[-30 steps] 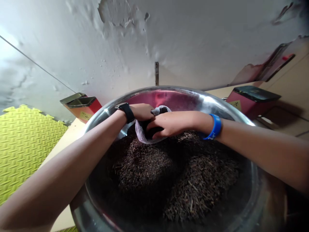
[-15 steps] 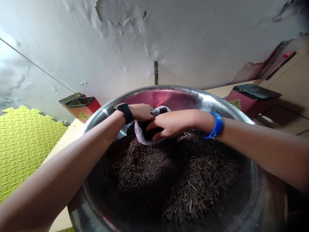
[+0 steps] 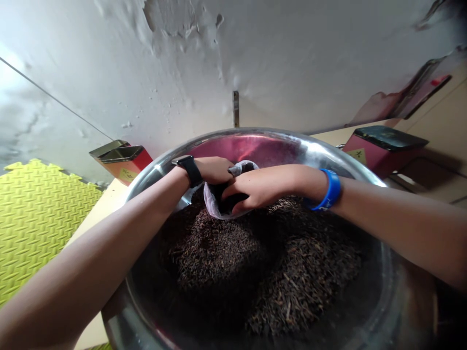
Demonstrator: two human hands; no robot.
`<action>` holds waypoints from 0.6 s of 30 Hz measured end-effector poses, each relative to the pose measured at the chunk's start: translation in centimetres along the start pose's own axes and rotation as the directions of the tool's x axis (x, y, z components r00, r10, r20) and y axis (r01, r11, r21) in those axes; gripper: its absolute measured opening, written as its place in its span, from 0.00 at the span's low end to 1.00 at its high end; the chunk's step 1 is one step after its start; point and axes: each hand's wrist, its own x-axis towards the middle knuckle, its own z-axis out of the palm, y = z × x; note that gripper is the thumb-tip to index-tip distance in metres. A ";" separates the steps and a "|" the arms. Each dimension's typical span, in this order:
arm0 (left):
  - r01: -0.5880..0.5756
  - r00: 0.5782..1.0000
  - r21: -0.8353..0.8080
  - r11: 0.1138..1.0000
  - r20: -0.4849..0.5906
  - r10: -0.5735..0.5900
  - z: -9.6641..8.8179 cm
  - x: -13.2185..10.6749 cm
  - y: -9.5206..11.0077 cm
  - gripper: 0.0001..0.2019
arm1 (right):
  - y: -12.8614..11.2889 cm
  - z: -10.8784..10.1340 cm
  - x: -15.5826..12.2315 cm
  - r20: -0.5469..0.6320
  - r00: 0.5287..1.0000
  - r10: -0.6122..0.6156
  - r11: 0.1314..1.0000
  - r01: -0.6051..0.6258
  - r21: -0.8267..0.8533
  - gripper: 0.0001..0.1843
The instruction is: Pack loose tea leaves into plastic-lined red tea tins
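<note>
Over steel basin (image 3: 251, 134), both hands (image 3: 242, 184) — clasping thin bag (image 3: 212, 201), coarse tea (image 3: 219, 257)

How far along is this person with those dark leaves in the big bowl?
Done: some dark loose tea leaves already sit inside a thin white cloth bag. In hand: the left hand and right hand hold its mouth over a large steel basin. Left: a big heap remains in the basin.

Head camera, worn, facing forward and down, close above steel bowl (image 3: 233, 132).
</note>
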 end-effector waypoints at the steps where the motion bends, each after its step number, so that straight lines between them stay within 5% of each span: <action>1: -0.001 1.000 0.001 1.000 0.003 0.001 0.0 0.0 0.0 0.13 | -0.1 -0.1 0.0 0.006 1.000 -0.002 1.000 0.002 -0.013 0.21; 18: -0.033 0.999 0.019 0.999 -0.008 0.034 0.2 0.2 -0.2 0.16 | 0.0 0.0 0.0 0.001 1.000 0.009 1.000 -0.009 0.011 0.21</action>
